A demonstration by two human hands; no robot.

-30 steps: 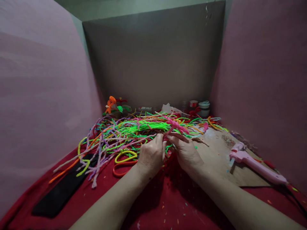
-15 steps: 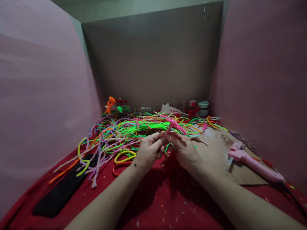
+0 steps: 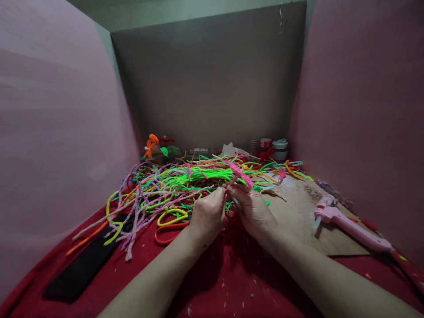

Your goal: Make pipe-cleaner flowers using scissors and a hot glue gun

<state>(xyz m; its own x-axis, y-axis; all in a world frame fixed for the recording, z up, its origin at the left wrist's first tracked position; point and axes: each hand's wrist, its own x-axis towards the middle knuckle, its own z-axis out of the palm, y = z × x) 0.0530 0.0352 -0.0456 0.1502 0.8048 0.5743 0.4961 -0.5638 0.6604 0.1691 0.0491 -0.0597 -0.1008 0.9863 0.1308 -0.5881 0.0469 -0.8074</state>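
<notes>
Both hands meet in the middle, above the red cloth [image 3: 212, 282]. A shaped piece of pink pipe cleaner [image 3: 241, 174] sticks up from between them, its stem running down into the fingers. My right hand [image 3: 256, 210] pinches this stem near its base. My left hand [image 3: 208, 212] is curled closed, thumb and forefinger at the same stem; its other fingers are turned out of sight. Just beyond the hands lies a heap of loose pipe cleaners, with a bright green bundle [image 3: 195, 176] on top.
Scissors with yellow and red handles [image 3: 170, 233] lie left of my left hand, near a black strip [image 3: 86, 260]. At right, a pink glue gun [image 3: 351, 225] rests on a cardboard sheet [image 3: 298, 221]. An orange pipe-cleaner flower [image 3: 152, 145] and a lidded cup [image 3: 280, 150] stand at the back.
My left hand has rolled over, its back now facing up more and its fingers tucked under. The pink piece has turned and tilted slightly. My right hand has barely moved.
</notes>
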